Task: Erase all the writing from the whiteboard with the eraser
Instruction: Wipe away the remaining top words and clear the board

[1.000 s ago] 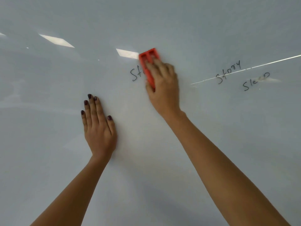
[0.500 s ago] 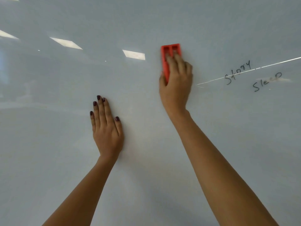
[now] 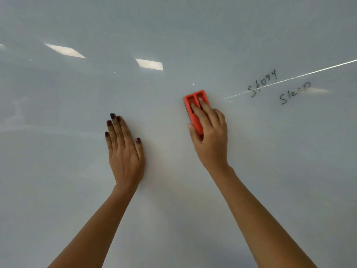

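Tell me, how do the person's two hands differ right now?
The left hand lies flat and empty on the whiteboard; the right hand grips the red eraser. The left hand's fingers are straight; the right hand's curl over the eraser. Both press against the whiteboard.

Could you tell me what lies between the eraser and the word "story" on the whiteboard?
Only bare whiteboard, crossed by a thin bright reflected line, per the head view.

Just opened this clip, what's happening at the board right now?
A person is wiping a whiteboard. The right hand presses a red eraser against the board, while the left hand rests flat on it, fingers spread. Two handwritten words are not yet erased, off to the eraser's right: "story" and, just below it, "sleep".
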`<action>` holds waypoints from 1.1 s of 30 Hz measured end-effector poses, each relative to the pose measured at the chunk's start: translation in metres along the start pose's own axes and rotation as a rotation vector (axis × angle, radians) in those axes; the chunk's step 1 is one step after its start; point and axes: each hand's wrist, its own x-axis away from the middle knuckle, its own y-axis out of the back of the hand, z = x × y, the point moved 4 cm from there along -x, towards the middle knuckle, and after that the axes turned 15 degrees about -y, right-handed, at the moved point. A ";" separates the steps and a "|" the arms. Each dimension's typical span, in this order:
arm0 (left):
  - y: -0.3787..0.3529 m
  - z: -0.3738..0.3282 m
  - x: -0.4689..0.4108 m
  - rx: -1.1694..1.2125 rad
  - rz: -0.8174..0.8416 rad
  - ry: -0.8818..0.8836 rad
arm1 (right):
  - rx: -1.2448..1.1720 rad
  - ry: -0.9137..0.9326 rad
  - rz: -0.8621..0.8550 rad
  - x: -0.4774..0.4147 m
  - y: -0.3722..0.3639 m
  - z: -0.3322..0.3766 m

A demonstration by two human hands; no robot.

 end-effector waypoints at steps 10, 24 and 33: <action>-0.036 -0.116 -0.026 0.103 0.006 -0.234 | 0.115 0.005 -0.015 0.002 0.063 -0.110; -0.069 -0.154 -0.026 0.013 0.032 -0.218 | 0.154 -0.004 -0.004 -0.054 0.110 -0.166; -0.071 -0.152 -0.024 -0.004 -0.002 -0.235 | -0.034 -0.618 -0.413 -0.102 0.132 -0.192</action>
